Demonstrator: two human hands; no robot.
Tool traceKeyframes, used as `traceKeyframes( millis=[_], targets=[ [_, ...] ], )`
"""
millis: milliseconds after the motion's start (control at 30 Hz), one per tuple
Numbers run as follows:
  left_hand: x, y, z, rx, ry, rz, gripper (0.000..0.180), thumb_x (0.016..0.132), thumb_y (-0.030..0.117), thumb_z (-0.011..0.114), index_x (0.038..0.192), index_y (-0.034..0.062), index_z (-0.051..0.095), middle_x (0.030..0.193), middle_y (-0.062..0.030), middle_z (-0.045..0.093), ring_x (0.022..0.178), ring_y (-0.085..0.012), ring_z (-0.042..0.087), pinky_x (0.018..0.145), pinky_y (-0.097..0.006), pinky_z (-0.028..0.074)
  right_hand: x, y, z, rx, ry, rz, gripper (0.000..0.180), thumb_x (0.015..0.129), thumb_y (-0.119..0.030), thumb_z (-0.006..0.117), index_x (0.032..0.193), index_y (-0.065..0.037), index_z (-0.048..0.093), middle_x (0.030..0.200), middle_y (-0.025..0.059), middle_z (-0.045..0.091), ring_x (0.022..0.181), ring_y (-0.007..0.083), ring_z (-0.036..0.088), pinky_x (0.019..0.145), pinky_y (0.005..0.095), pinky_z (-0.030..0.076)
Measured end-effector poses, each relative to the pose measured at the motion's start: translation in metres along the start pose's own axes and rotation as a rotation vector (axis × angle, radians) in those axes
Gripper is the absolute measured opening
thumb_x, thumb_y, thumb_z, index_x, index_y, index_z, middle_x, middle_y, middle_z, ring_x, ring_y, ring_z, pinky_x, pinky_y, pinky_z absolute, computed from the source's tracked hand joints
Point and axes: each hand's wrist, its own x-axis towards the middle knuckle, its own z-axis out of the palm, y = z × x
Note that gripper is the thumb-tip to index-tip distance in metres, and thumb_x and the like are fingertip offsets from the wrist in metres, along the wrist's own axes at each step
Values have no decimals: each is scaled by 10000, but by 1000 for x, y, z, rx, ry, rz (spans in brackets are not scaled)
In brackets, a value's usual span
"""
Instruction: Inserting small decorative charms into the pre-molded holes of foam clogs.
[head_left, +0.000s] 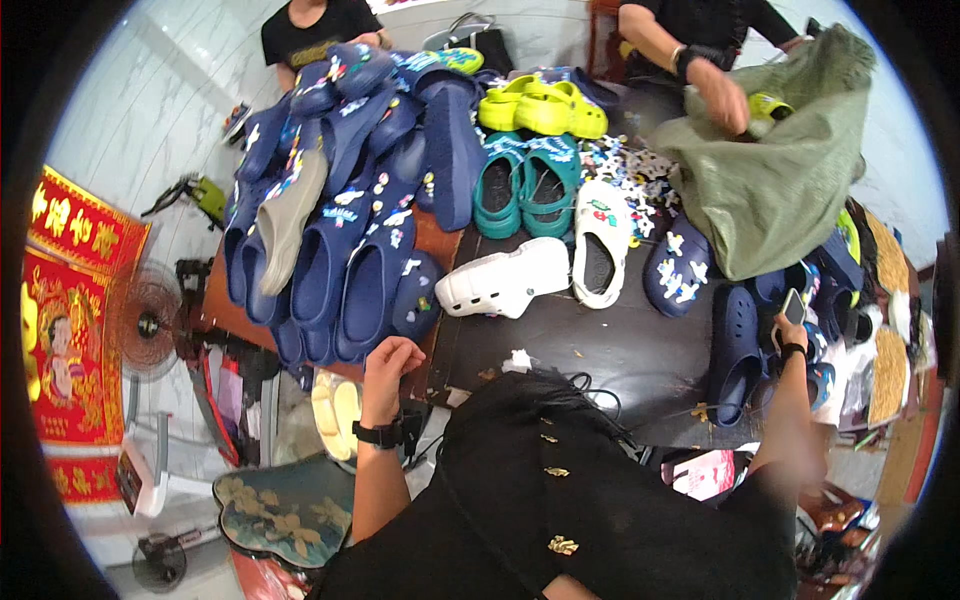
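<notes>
My left hand [392, 372] hovers at the table's near edge beside the heap of navy clogs [376, 285], its fingers curled together and nothing showing in them. At the right, my right hand [789, 333] grips a smartphone [794, 307] above several dark blue clogs. A single navy clog [736, 355] lies to the left of that hand. In the middle of the table are a white clog on its side [505, 280] and an upright white clog with charms [601, 245]. Behind them stand teal clogs [525, 185] and lime clogs [545, 107].
Small loose charms [630, 170] cover part of the dark table [560, 345]. Across it, one person's hand [722, 98] is at an olive green sack [775, 185]; another person [322, 30] is behind the heap. A stool [285, 510] and a fan [150, 322] stand at the left.
</notes>
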Motion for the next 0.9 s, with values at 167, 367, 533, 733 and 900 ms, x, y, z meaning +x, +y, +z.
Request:
traceKeyframes(
  millis=[167,367,533,733,900],
  targets=[
    [4,-18,6,21,11,-13,115,931,133,541,938,41,610,845,-38,642,786,-95,601,722,-213,466,-11,-18,3,-244,30,2,996,636,-634,700,1264,105,473,1297,248,505,1176,345,537,963,439,446],
    [40,-53,20,153,2,-89,396,875,136,599,1238,44,470,854,-82,656,775,-146,620,714,-271,483,-19,-21,13,-123,77,78,1126,574,-600,799,1308,89,295,1284,232,520,1177,370,529,964,480,438],
    [58,-53,36,609,24,56,800,779,146,681,1444,92,238,882,-178,658,827,-317,641,781,-378,488,-17,-3,-8,-372,104,-126,760,723,-642,656,1120,3,591,1207,217,569,1131,373,555,936,480,455],
    [88,-56,49,895,42,368,907,704,124,748,1432,56,211,1035,-237,593,970,-377,586,862,-416,459,-105,-62,-22,263,133,-729,387,774,-300,706,971,27,646,830,228,652,801,342,643,706,399,494],
    [112,-41,52,1030,83,572,770,595,147,827,1221,1,404,1056,-205,537,1037,-379,503,909,-439,407,-232,-176,15,669,-706,-847,702,814,-322,707,1359,-18,385,877,82,610,729,155,550,635,272,452]
  ],
)
